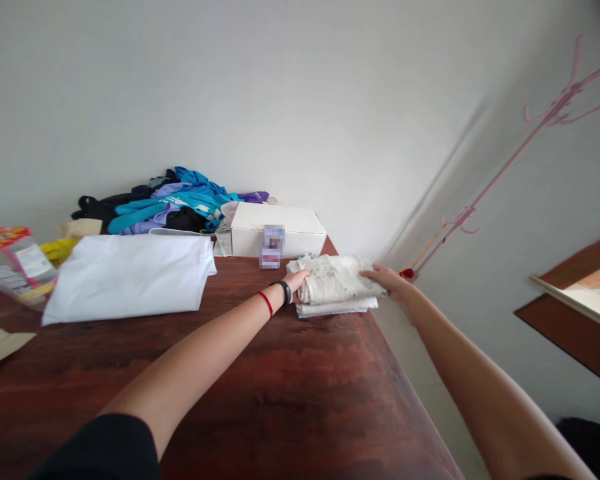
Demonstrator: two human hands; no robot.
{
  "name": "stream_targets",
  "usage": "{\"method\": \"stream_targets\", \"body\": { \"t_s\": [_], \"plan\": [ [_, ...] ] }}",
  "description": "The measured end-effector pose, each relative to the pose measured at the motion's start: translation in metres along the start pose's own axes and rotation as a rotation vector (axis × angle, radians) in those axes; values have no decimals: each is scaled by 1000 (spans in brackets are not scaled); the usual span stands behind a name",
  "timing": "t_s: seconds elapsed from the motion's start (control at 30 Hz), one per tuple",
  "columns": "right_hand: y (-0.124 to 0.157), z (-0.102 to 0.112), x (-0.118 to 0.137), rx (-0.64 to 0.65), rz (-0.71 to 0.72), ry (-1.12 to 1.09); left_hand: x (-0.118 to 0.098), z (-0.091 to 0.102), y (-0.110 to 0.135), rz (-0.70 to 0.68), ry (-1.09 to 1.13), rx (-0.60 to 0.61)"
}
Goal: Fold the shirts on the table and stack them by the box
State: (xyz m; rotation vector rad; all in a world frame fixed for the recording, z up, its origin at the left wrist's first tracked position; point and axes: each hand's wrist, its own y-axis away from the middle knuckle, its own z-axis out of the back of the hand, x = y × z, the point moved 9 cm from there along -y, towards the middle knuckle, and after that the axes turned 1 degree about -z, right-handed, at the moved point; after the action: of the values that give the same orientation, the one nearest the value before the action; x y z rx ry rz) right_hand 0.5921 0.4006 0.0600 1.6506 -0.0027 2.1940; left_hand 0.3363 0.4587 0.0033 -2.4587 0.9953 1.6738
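Observation:
Both my hands are at the right edge of the table, on a folded off-white cloth (337, 279) with a faint grey print. My left hand (298, 283), with a black band and a red cord on its wrist, grips the cloth's left side. On the opposite side my right hand (387, 279) holds the cloth, thumb and fingers partly hidden. Beneath it lies a folded white cloth (337, 307), of which only the front edge shows. A white box (280, 220) stands just behind, with a small blurred packet (272, 247) in front of it.
A large white cloth (135, 277) lies at left on the dark red wooden table (280, 387). Behind it is a heap of clothes (180, 200) against the wall. A clear plastic bag (20, 267) sits far left. Beyond the right edge leans a pink coat stand (510, 157).

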Motion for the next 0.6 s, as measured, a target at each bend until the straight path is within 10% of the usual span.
{"method": "stream_targets", "body": {
  "t_s": [0.17,0.4,0.6],
  "plan": [
    [-21,-9,-49,-139,7,183,24,28,5,138,-125,-137],
    [-14,17,0,-357,205,525,8,17,23,116,-129,-150],
    [2,-72,40,-136,432,913,2,39,93,71,-151,-77]
  ]
}}
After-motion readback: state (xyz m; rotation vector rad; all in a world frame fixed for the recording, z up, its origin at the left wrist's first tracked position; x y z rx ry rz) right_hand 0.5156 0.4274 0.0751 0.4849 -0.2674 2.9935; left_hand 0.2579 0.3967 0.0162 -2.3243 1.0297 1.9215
